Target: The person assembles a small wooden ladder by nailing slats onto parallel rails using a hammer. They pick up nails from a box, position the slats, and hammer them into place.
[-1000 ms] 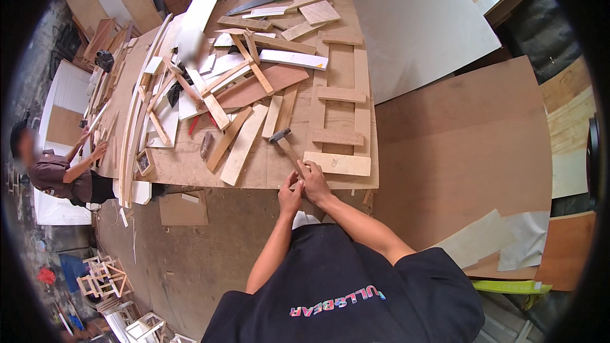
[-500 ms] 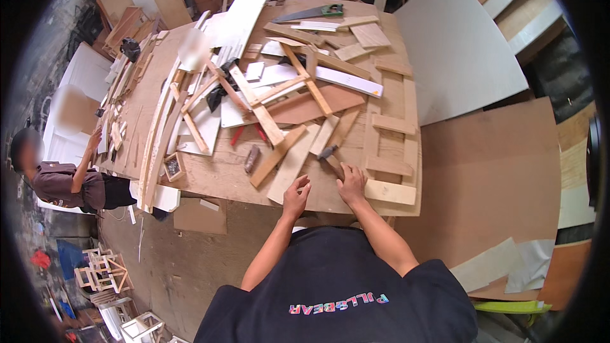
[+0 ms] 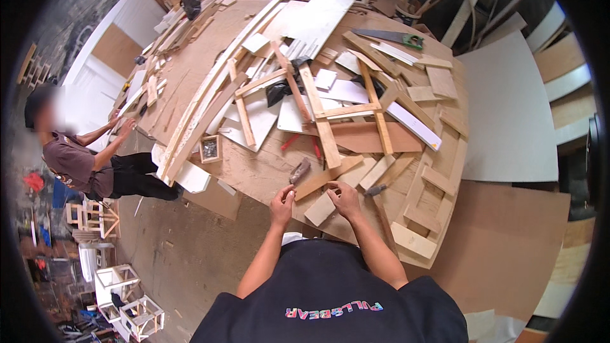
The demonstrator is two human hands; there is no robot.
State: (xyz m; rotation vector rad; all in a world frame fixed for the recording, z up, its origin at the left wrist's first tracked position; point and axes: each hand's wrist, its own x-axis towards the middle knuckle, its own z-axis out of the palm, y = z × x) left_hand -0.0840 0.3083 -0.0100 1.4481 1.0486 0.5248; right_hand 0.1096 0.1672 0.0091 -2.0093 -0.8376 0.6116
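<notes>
My left hand (image 3: 281, 208) hovers at the table's near edge, its fingers loosely curled and slightly apart, with nothing visible in them. Close by on its right is my right hand (image 3: 344, 199), fingers bent toward the left one and thumb apart, also holding nothing I can see. Between and just beyond them lie a narrow wooden strip (image 3: 330, 177) and a wider pale board (image 3: 323, 208). A hammer (image 3: 375, 190) rests to the right of my right hand. Left of the strip is a dark brownish block-like object (image 3: 299, 171).
Wooden frame pieces (image 3: 322, 128) and white panels cover the table (image 3: 254, 174). A green-handled handsaw (image 3: 389, 37) lies at the back, a ladder-like wooden frame (image 3: 416, 197) at the right. A small box of fasteners (image 3: 210, 149) sits left; a person (image 3: 82, 159) stands beyond it.
My view has swung left, so the table appears shifted right. Both hands have moved left relative to the hammer; the right one is now farther from it. The other person has both arms raised forward.
</notes>
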